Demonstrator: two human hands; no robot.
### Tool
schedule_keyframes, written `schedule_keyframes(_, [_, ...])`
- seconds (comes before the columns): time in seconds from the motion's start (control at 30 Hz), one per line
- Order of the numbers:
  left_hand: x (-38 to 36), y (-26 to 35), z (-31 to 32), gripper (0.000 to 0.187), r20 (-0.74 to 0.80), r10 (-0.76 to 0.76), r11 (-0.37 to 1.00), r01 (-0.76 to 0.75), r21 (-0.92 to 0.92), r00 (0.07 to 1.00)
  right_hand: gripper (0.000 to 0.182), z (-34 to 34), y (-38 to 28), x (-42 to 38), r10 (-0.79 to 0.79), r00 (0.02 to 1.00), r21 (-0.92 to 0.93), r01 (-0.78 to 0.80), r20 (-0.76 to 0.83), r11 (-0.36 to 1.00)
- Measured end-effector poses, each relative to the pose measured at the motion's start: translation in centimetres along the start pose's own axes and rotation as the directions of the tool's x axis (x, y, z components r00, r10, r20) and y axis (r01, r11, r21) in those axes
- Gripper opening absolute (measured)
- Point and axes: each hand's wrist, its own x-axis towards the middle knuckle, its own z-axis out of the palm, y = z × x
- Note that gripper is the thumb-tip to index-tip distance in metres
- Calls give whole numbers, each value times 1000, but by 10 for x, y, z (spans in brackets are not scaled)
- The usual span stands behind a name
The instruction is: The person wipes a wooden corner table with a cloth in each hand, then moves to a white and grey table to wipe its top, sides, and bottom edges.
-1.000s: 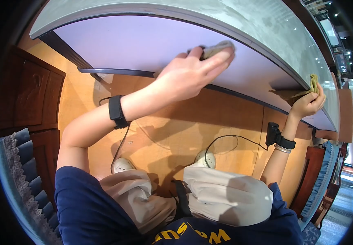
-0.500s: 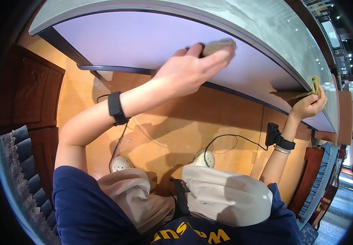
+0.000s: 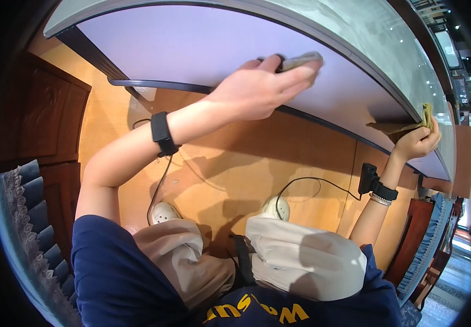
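Fingers wrapped round a greyish cloth [image 3: 302,60], my left hand [image 3: 262,90] presses against the pale lilac panel [image 3: 164,46] of the furniture. A dark object, only partly visible, is between those fingers. On the right, my right hand [image 3: 418,143] grips an olive-green cloth [image 3: 427,115] at the edge of the glossy grey top [image 3: 377,41]. Part of that cloth, or its dark reflection, extends left over the panel; I cannot tell which. Both wrists wear black bands, the right one with a small black device [image 3: 368,178].
Dark wooden cabinets [image 3: 39,114] stand on the left, beside a blue ruffled chair cover [image 3: 34,218]. Another blue-covered chair [image 3: 423,245] is at the right. Black cables [image 3: 314,179] run over the wooden floor [image 3: 235,180] near my white shoes [image 3: 164,212].
The whole view has shifted slightly. My left hand is a little further right on the panel with its cloth, and my right hand keeps its hold at the edge.
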Motion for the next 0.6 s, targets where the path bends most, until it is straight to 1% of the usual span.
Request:
schedule_keyframes(0.07, [1, -1, 1, 50, -45, 61, 997, -59, 49, 997, 28, 0, -2, 0, 7, 1000, -13, -7, -16, 1000])
schedule_keyframes(0.1, [1, -4, 0, 51, -30, 82, 995, -80, 51, 996, 28, 0, -1, -1, 17, 1000, -6, -17, -17, 1000])
schedule_keyframes(0.13, [3, -6, -4, 51, -31, 80, 995, -78, 54, 996, 28, 2, 0, 0, 16, 1000, -3, -16, -18, 1000])
schedule_keyframes(0.2, [7, -9, -6, 52, -90, 26, 999, -30, -36, 996, 27, 0, 3, -2, 8, 1000, 22, -7, -9, 1000])
schedule_keyframes(0.23, [7, -9, -6, 52, -85, 31, 998, -35, -44, 996, 27, -2, 3, -2, 12, 1000, 14, -12, -4, 1000])
schedule_keyframes(0.3, [5, -9, -6, 51, -136, 44, 999, -45, -3, 990, 27, -3, 1, -1, 2, 1000, -2, -2, 17, 1000])
schedule_keyframes(0.37, [1, -2, 2, 49, -103, 56, 998, -53, 25, 993, 27, -4, 0, -2, 7, 1000, -2, -7, 20, 1000])
schedule_keyframes(0.4, [1, 1, 4, 48, -74, 61, 997, -56, 59, 995, 27, -3, -1, 0, 6, 1000, 4, -6, 21, 1000])
schedule_keyframes(0.43, [2, 3, 2, 45, -29, 82, 986, -77, 151, 996, 27, -2, -2, 1, 0, 1000, 11, 0, 19, 1000])
schedule_keyframes(0.47, [2, 2, 2, 45, -33, 75, 985, -69, 155, 997, 26, -3, -1, 0, 7, 1000, 13, -8, 19, 1000])
schedule_keyframes(0.53, [4, -2, 2, 45, -88, 81, 996, -85, -37, 993, 26, -1, -2, 1, 15, 1000, 15, -15, 16, 1000])
schedule_keyframes(0.57, [5, -2, 1, 45, -89, 83, 996, -86, -39, 993, 27, -2, -2, 1, 14, 1000, 16, -14, 15, 1000])
schedule_keyframes(0.6, [6, -3, -1, 45, -126, 38, 992, -53, -116, 991, 27, -3, -2, 0, 14, 1000, 15, -14, 16, 1000])
